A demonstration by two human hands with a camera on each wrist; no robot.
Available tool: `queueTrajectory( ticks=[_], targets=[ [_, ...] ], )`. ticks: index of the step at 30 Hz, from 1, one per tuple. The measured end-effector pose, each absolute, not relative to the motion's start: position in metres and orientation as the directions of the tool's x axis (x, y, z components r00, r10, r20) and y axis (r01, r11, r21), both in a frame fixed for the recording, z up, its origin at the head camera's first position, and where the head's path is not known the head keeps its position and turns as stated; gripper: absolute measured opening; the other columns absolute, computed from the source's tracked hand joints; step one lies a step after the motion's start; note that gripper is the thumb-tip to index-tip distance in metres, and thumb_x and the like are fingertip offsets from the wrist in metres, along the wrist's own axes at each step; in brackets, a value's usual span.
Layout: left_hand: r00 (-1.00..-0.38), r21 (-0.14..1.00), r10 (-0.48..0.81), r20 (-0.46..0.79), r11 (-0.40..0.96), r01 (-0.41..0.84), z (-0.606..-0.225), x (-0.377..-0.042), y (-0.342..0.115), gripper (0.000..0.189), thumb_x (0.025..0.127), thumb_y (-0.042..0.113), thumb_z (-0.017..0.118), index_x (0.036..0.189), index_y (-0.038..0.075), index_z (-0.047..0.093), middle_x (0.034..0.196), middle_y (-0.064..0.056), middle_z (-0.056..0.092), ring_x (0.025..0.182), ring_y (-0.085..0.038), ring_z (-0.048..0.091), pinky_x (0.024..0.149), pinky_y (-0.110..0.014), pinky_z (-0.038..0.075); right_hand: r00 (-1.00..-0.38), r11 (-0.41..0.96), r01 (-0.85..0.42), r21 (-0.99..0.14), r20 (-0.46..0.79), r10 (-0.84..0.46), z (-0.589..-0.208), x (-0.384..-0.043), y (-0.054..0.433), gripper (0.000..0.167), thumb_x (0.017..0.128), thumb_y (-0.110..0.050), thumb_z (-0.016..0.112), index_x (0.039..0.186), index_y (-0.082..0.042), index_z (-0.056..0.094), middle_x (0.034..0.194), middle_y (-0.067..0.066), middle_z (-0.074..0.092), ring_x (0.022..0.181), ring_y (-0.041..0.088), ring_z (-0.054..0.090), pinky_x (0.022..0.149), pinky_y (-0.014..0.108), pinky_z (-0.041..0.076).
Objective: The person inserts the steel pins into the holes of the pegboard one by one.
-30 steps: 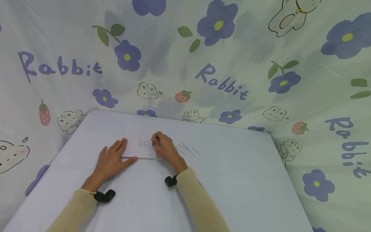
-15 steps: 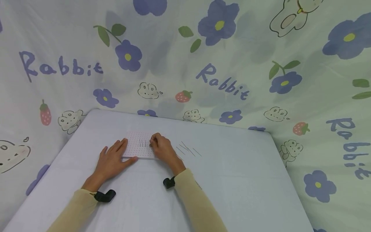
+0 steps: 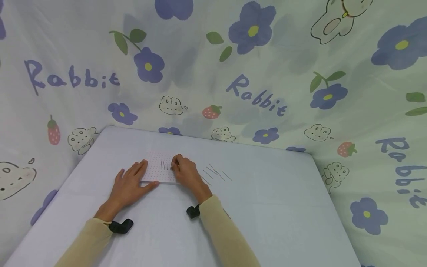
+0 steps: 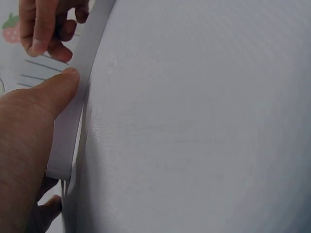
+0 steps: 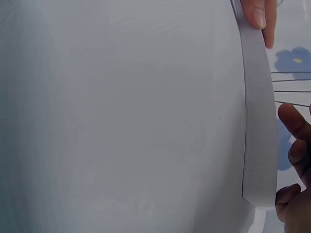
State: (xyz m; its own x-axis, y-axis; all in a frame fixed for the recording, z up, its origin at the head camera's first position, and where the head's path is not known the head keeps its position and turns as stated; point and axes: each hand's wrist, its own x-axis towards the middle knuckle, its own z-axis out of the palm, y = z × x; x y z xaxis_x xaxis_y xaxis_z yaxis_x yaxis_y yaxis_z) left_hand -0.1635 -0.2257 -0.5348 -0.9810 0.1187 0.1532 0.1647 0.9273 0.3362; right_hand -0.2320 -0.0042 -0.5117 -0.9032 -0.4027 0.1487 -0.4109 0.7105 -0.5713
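Note:
A flat white board (image 3: 154,175) with a grid of pink dots lies on the table. Several thin dark needle-like sticks (image 5: 294,91) stand upright from it in a row. My left hand (image 3: 128,187) rests on the board's left side, fingers extended on top and thumb at the front edge. Over the board's right part, my right hand (image 3: 187,172) pinches the rightmost thin stick (image 5: 302,105) between thumb and fingertips. Its lower end is close to the board; whether it sits in a hole cannot be told. The right hand hides the board's right side.
Several loose thin dark sticks (image 3: 216,172) lie slanted on the white tabletop (image 3: 283,207), right of the board. Behind and beside the table hangs a white cloth (image 3: 193,70) printed with flowers, rabbits and strawberries.
My right hand has moved slightly left and toward me, bringing the pinched stick up beside the standing row. The left hand keeps its place on the board.

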Motion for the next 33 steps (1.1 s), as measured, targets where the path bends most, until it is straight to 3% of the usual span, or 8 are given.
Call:
queueTrajectory(
  ticks=[9, 33],
  targets=[
    [-0.983, 0.337, 0.117, 0.140, 0.928, 0.158, -0.5319, -0.1597, -0.2247, 0.103, 0.089, 0.069, 0.060, 0.155, -0.004, 0.030, 0.158, -0.027, 0.034, 0.145, -0.048, 0.028, 0.112, -0.074, 0.014, -0.900, 0.761, -0.429, -0.487, 0.156, -0.408, -0.5147, -0.2285, -0.0053, 0.016, 0.106, -0.032, 0.052, 0.114, -0.020, 0.059, 0.088, -0.010, 0.058, 0.078, 0.008, 0.051, 0.084, 0.033, 0.047],
    [-0.979, 0.339, 0.120, 0.166, 0.925, 0.171, -0.5340, -0.1611, -0.2250, 0.102, 0.089, 0.067, 0.061, 0.155, -0.004, 0.031, 0.157, -0.027, 0.035, 0.145, -0.047, 0.029, 0.111, -0.074, 0.014, -0.873, 0.753, -0.486, -0.444, 0.199, -0.446, -0.5162, -0.2282, -0.0046, 0.008, 0.105, -0.027, 0.056, 0.108, -0.020, 0.059, 0.089, -0.012, 0.057, 0.079, 0.006, 0.052, 0.082, 0.032, 0.048]
  ],
)
